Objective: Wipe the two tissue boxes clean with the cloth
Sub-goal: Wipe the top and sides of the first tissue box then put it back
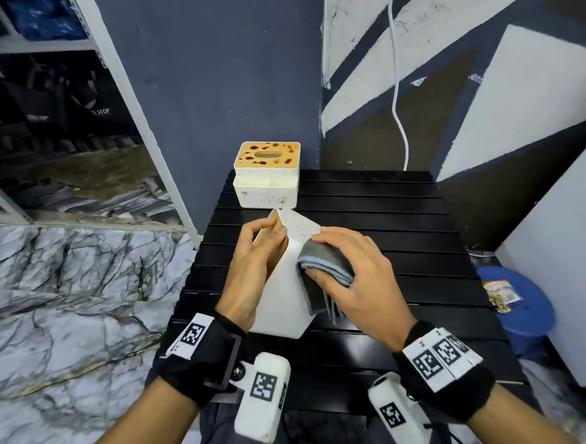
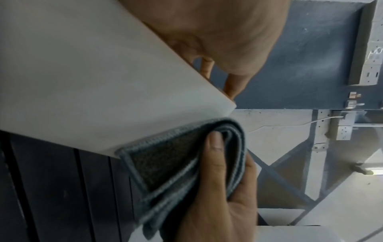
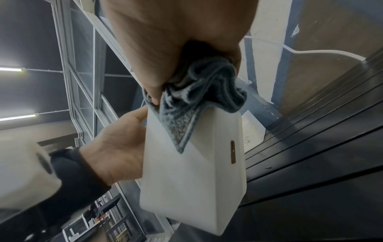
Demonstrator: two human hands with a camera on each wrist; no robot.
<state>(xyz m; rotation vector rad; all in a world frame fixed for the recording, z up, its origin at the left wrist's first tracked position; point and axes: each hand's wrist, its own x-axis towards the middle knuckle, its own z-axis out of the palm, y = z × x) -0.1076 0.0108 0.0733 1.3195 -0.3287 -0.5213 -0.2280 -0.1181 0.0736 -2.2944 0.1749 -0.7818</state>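
Note:
Two white tissue boxes are on a black slatted table [image 1: 370,217]. The far box [image 1: 268,185] stands upright at the back edge, and its wooden lid carries dark stains. The near tissue box [image 1: 282,301] [image 2: 82,73] [image 3: 192,176] is tipped up on one edge. My left hand [image 1: 252,258] [image 3: 118,147] grips its upper left side, with the thumb on the wooden lid. My right hand [image 1: 360,279] [image 2: 217,204] holds a folded grey-blue cloth [image 1: 321,264] [image 2: 170,163] [image 3: 199,85], thumb tucked into the fold, and presses it against the box's white right side.
A blue stool [image 1: 523,304] with a snack packet on top stands to the right of the table. A white cable [image 1: 397,95] hangs down the wall behind. A metal shelf unit [image 1: 103,55] and marble floor [image 1: 65,287] lie to the left.

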